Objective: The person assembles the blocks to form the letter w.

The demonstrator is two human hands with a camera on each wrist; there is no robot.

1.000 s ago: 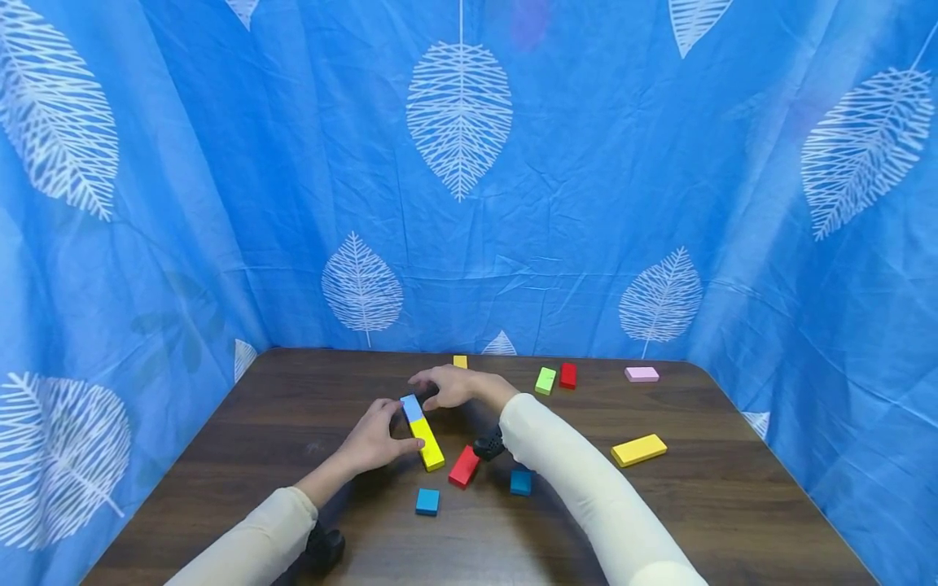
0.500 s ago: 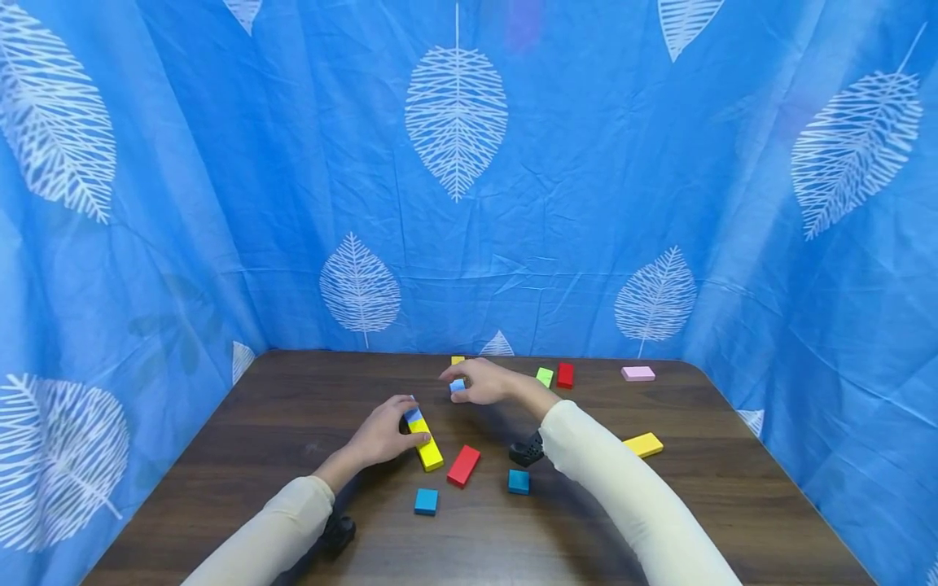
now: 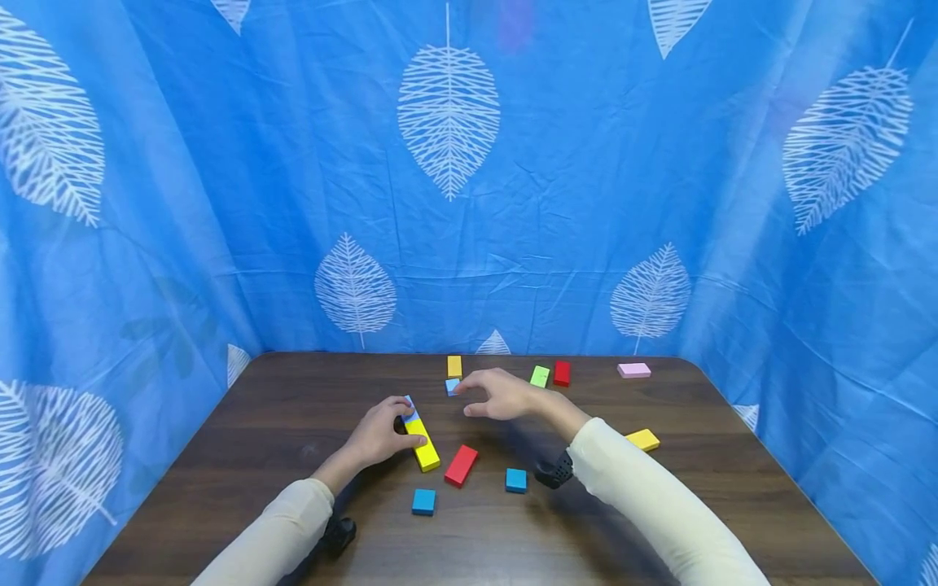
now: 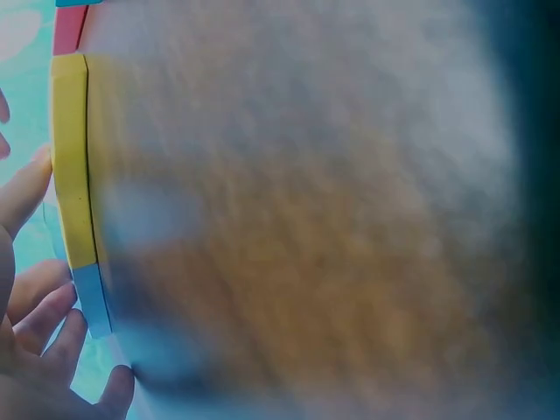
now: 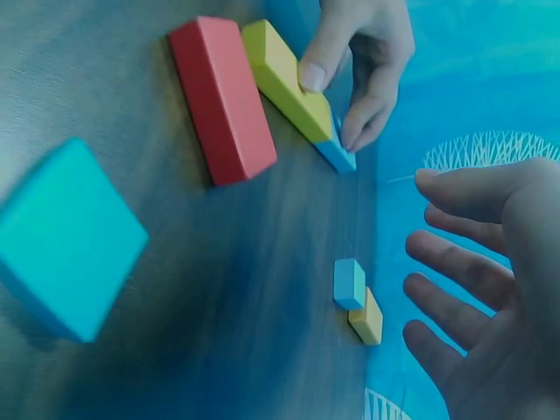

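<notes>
In the head view a yellow block [image 3: 427,454] lies end to end with a light blue block [image 3: 409,406], left of the table's middle. My left hand [image 3: 379,433] curls over this pair. Its thumb rests on the yellow block and its fingers reach the light blue block; in the right wrist view that thumb [image 5: 315,74] shows on the yellow. My right hand [image 3: 501,395] hovers above the table, fingers spread and holding nothing. Just left of its fingertips stands a small light blue block [image 3: 452,387], with an orange-yellow block [image 3: 454,366] behind it.
A red block [image 3: 461,466] and two teal blocks, one left [image 3: 423,501] and one right [image 3: 516,480], lie nearer the front. Green [image 3: 540,376], red [image 3: 561,373] and pink [image 3: 633,370] blocks lie at the back. Under the right forearm is a yellow block [image 3: 642,440].
My right hand has drawn away to the right from the blocks, and the small light blue block now shows. My left fingers have curled in closer over the yellow and light blue pair.
</notes>
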